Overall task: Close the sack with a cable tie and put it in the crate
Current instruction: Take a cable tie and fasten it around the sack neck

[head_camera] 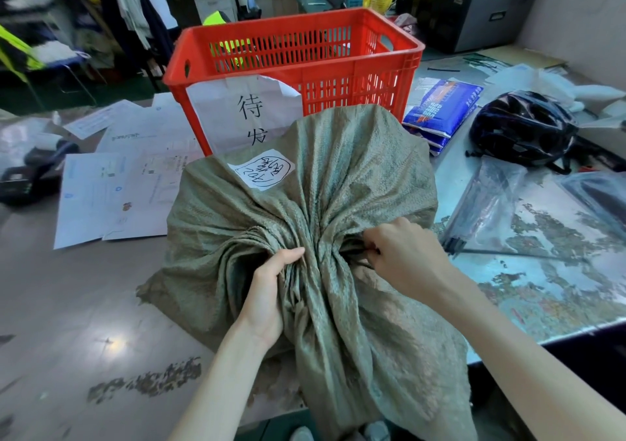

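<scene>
A green woven sack (pixel 338 176) lies on the table in front of me, its neck gathered into tight folds toward me. A white handwritten label (pixel 262 169) is stuck on its upper side. My left hand (pixel 271 288) grips the bunched neck from the left. On the right of the neck, my right hand (pixel 403 254) pinches a thin black cable tie (pixel 359 260), mostly hidden in the folds. The red slatted crate (pixel 338 78) stands just behind the sack, with a paper sign taped on its front.
Loose papers (pixel 111 186) lie at the left. A black helmet (pixel 521 129), blue packets (pixel 440 108) and a clear plastic bag of ties (pixel 487 203) sit at the right. The table's near edge runs below the sack's open end.
</scene>
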`<action>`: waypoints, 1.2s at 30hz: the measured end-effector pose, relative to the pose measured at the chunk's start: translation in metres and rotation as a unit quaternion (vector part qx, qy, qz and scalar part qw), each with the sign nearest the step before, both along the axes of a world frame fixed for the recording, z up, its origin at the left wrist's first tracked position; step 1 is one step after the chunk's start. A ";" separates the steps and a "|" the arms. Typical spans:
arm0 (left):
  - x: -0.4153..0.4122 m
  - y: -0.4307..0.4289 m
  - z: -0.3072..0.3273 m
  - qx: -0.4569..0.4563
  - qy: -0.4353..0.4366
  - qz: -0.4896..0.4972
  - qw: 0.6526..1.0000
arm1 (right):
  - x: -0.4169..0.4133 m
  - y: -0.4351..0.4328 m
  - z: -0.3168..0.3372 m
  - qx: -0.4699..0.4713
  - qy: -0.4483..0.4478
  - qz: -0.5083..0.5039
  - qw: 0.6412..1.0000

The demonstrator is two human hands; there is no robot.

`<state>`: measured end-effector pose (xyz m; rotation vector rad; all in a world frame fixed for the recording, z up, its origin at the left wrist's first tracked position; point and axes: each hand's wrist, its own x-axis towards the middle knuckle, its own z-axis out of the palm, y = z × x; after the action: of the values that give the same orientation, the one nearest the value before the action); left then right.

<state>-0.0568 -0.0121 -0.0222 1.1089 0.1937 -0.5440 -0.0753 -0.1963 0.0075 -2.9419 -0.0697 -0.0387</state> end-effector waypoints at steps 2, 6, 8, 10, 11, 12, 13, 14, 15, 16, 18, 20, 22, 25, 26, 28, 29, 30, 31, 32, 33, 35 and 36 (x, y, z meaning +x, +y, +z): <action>-0.001 0.000 0.001 0.008 0.005 -0.003 1.000 | 0.001 0.003 0.003 -0.030 0.005 0.007 1.000; 0.002 0.002 0.000 0.014 0.031 -0.016 0.999 | 0.005 0.007 0.008 -0.058 0.007 0.019 0.998; 0.003 0.002 -0.002 0.018 0.039 -0.021 0.999 | 0.006 0.008 0.011 -0.035 0.011 0.031 0.999; 0.003 0.001 -0.001 0.016 0.039 -0.023 0.999 | 0.010 0.006 0.009 0.072 0.033 0.052 0.996; 0.003 0.000 0.000 0.014 0.039 -0.024 0.999 | 0.012 0.005 0.007 0.130 0.041 0.056 0.989; 0.003 0.000 0.000 0.016 0.038 -0.024 0.999 | 0.013 0.004 0.004 0.165 0.041 0.058 0.984; 0.003 -0.001 0.000 0.019 0.039 -0.026 0.999 | 0.015 0.003 0.001 0.175 0.033 0.057 0.982; 0.003 -0.001 0.000 0.025 0.039 -0.027 0.999 | 0.015 0.003 -0.002 0.175 0.025 0.053 0.983; 0.002 -0.002 0.001 0.029 0.040 -0.028 0.998 | 0.015 0.004 -0.005 0.175 0.016 0.050 0.983; 0.002 -0.002 0.000 0.034 0.040 -0.024 0.998 | 0.015 0.005 -0.007 0.174 0.012 0.048 0.983; 0.001 -0.004 -0.001 0.053 0.028 -0.010 0.998 | 0.014 0.007 -0.009 0.171 0.009 0.051 0.984; 0.001 -0.004 -0.003 0.097 -0.019 0.021 0.995 | 0.014 0.005 -0.009 0.182 0.016 0.053 0.982; -0.001 -0.001 -0.005 0.159 -0.082 0.054 0.982 | 0.014 -0.002 -0.009 0.200 0.025 0.056 0.978; -0.004 0.008 -0.009 0.190 -0.127 0.052 0.972 | 0.011 -0.011 -0.004 0.212 0.045 0.055 0.975; -0.004 0.010 -0.011 0.193 -0.135 0.047 0.971 | 0.011 -0.012 -0.002 0.216 0.050 0.055 0.974; -0.004 0.012 -0.013 0.194 -0.142 0.038 0.970 | 0.010 -0.012 -0.002 0.219 0.045 0.056 0.973; -0.004 0.012 -0.014 0.187 -0.144 0.037 0.971 | 0.010 -0.011 -0.003 0.217 0.037 0.057 0.974; -0.004 0.012 -0.014 0.178 -0.144 0.038 0.973 | 0.010 -0.009 -0.004 0.214 0.031 0.058 0.975; -0.003 0.011 -0.015 0.166 -0.141 0.043 0.975 | 0.011 -0.007 -0.006 0.211 0.026 0.061 0.975; -0.003 0.010 -0.015 0.153 -0.139 0.049 0.977 | 0.011 -0.005 -0.007 0.207 0.022 0.063 0.976; -0.003 0.009 -0.015 0.141 -0.141 0.055 0.978 | 0.012 -0.002 -0.008 0.202 0.019 0.063 0.977; -0.004 0.006 -0.014 0.131 -0.147 0.060 0.979 | 0.013 0.002 -0.010 0.195 0.011 0.059 0.979; -0.005 0.005 -0.014 0.129 -0.151 0.064 0.978 | 0.013 0.004 -0.012 0.190 0.009 0.059 0.980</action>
<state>-0.0614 -0.0070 -0.0361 1.4062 0.0700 -0.2339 -0.0619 -0.1918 -0.0040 -2.5499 -0.2097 -0.0073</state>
